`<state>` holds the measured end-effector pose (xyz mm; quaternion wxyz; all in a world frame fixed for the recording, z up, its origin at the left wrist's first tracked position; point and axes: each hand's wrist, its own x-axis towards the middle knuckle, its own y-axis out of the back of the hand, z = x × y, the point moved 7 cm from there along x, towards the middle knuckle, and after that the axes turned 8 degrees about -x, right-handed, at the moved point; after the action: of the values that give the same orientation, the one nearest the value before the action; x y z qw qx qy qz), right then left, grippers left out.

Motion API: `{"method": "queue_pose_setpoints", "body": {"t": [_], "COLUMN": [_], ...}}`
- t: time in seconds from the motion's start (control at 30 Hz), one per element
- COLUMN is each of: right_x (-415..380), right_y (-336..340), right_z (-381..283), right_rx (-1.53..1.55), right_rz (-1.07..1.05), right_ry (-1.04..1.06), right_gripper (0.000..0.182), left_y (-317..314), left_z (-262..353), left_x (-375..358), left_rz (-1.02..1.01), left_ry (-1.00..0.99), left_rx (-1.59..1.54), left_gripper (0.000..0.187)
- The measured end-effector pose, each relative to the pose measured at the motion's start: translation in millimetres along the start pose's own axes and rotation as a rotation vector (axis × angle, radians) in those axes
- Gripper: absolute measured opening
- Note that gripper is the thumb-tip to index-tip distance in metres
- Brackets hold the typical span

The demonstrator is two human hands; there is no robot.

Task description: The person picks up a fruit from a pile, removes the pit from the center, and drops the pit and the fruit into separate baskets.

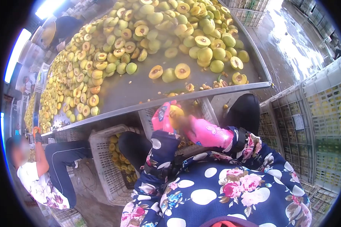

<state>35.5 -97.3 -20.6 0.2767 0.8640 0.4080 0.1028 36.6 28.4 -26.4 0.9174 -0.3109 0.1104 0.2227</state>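
Note:
Over the crate at my lap, my left hand [162,118], in a pink glove, is closed around a yellow stone fruit [175,113]. Close beside the fruit is my right hand [210,132], also in a pink glove, with its fingers curled. A dark blur at its fingertips hides what it grips. Just beyond both hands runs the metal table's edge [201,92]. Near that edge lie cut fruit halves [182,70] showing brown centres, along with scattered pits and scraps. Below my hands, a pale plastic crate [147,120] is partly covered by my arms.
A large heap of yellow-green fruit [140,30] covers much of the table. Left of my legs stands a crate [102,159] with fruit inside. Stacked crates [291,125] rise on the right. Another person [45,178] sits at the left, along the same table.

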Motion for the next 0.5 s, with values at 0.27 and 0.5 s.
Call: {"method": "queue_pose_setpoints", "body": {"t": [0.27,0.5], "right_x": [6.7,4.6], "right_y": [-14.3,-16.6], "right_z": [22.3,22.2], "right_rx": [-0.013,0.007], "right_rz": [-0.161,-0.234], "right_ry": [-0.063,-0.155], "right_gripper": [0.029,0.029], "left_y": [13.1,26.7], "left_z": [-17.6,-18.4], "left_x": [23.8,7.6], "left_rz": [-0.121,0.151], "left_ry": [0.096,-0.198], "left_rx": [0.205,0.273], "left_gripper": [0.027,0.018]}}
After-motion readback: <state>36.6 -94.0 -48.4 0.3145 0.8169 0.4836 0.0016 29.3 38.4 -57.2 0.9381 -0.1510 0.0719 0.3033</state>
